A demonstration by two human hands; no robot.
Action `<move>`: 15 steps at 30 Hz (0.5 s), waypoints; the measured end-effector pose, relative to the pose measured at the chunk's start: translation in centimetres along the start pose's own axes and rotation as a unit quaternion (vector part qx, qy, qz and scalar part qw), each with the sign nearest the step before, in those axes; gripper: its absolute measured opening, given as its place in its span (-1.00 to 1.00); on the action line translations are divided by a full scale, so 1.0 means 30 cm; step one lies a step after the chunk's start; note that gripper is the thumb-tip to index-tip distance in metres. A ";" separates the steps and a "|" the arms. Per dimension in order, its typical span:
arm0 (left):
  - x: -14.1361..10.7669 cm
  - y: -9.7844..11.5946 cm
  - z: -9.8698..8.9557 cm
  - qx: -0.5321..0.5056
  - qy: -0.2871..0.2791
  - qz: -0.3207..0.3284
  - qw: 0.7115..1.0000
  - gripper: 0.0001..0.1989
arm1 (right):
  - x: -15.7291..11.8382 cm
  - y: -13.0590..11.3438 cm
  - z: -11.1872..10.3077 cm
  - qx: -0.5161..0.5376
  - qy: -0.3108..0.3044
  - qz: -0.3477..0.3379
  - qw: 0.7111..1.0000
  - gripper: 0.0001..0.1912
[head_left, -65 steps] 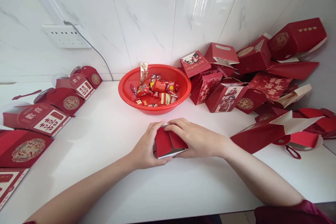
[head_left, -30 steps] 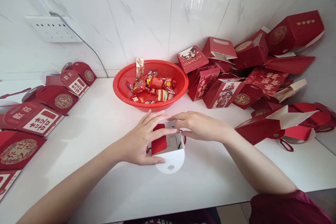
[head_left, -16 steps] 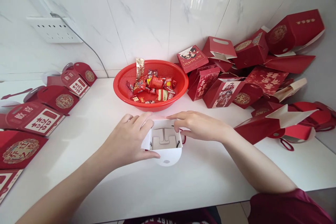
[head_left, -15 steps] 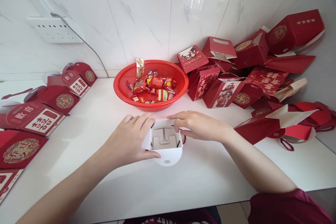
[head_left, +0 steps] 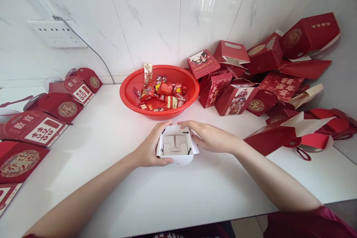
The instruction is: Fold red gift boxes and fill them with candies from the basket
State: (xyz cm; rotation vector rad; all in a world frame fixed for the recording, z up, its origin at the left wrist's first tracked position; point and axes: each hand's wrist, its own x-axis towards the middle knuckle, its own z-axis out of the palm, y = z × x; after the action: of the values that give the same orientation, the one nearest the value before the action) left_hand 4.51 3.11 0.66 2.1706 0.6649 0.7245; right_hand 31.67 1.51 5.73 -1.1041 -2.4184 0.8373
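A small paper gift box (head_left: 178,159) stands top-open on the white table, its white inside facing up. Interlocked bottom flaps show within it, with dark cord ends near the corners. My left hand (head_left: 150,145) is wrapped around the left side, thumb along the near wall and fingers at the far left corner. At the opposite side my right hand (head_left: 208,136) is curved about the far right corner, its fingertips against the box and partly hidden. Just beyond both hands sits a red plastic basket (head_left: 131,108) holding wrapped candies (head_left: 165,89).
Several folded red gift boxes (head_left: 67,109) line the left side of the table (head_left: 125,200). A heap of red boxes (head_left: 262,54) fills the right, against the tiled wall. A grey cable (head_left: 95,51) hangs from a wall socket (head_left: 52,34).
My left hand has turned and slid closer around the box. The near rounded flap, hanging toward me earlier, is now folded down mostly out of sight. My right hand stays beside the box.
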 end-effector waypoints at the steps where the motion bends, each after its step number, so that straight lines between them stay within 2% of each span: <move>1: -0.003 -0.015 0.021 -0.043 0.018 0.009 0.999 0.13 | -0.008 0.013 0.026 0.041 0.021 0.005 0.999 -0.46; 4: -0.009 -0.036 0.076 -0.119 0.052 0.007 0.992 0.18 | -0.029 0.051 0.120 0.178 0.100 -0.018 0.979 -0.48; 6: -0.008 -0.038 0.099 -0.141 0.063 0.003 0.988 0.22 | -0.034 0.072 0.184 0.253 0.133 -0.052 0.957 -0.32; 10: -0.002 -0.036 0.113 -0.183 0.068 -0.004 0.981 0.32 | -0.018 0.103 0.275 0.316 0.133 -0.086 0.935 0.20; 13: 0.000 -0.036 0.112 -0.200 0.065 -0.011 0.978 0.42 | -0.001 0.114 0.299 0.334 0.134 -0.081 0.929 0.40; 15: 0.002 -0.034 0.110 -0.188 0.058 -0.022 0.980 0.41 | 0.006 0.118 0.303 0.326 0.137 -0.070 0.933 0.46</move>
State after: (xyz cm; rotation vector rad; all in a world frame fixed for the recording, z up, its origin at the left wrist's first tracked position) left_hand 6.52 2.18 -1.98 1.7744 0.5801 0.8823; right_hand 28.72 0.17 -3.47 -0.7173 -1.7566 1.2195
